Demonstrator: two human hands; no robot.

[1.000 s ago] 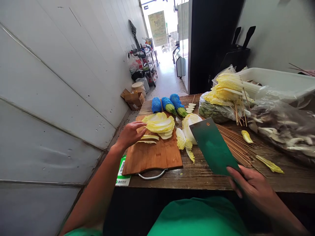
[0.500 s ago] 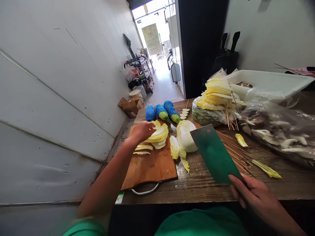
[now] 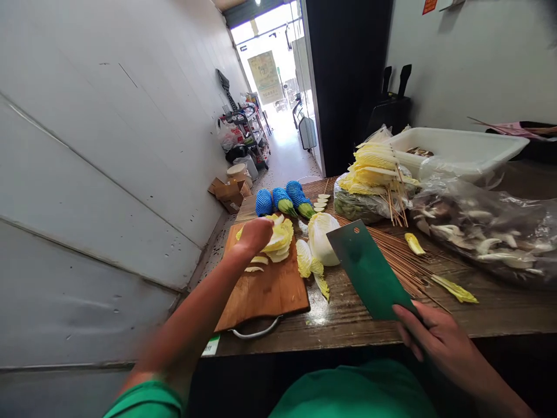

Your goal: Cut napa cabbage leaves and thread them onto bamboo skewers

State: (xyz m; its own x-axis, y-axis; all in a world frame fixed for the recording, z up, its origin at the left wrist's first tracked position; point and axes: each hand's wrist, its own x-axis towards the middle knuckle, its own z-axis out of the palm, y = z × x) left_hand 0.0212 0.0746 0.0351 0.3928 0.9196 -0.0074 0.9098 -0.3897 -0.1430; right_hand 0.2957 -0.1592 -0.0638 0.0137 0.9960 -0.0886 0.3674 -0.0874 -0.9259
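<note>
- Over the far part of the cutting board (image 3: 278,287), I have the left hand (image 3: 256,233) at the stacked cabbage leaves (image 3: 282,239), fingers bent; its back hides the fingertips, so I cannot tell whether they pinch a leaf or merely touch one.
- Off to the near right, my right hand (image 3: 435,332) is clamped on the cleaver (image 3: 374,273), blade slanting up and away, well apart from the left fingers.
- I judge the step to be leaf handling, best done with a light thumb-and-finger pinch; thin leaves probably slide over each other, and squeezing could crease them.
- I would keep the blade out there, off the board, whenever the left fingers are among the leaves.
- Just nearer than the stack lie a few pale strips (image 3: 260,260); I would lift my wrist clear to avoid dragging them.
- Right of the board, on the desk (image 3: 339,325), sit the cabbage head (image 3: 322,238) and, beside it, loose leaves (image 3: 303,258).
- Farther right, skewers (image 3: 394,258) fan out behind the blade.
</note>
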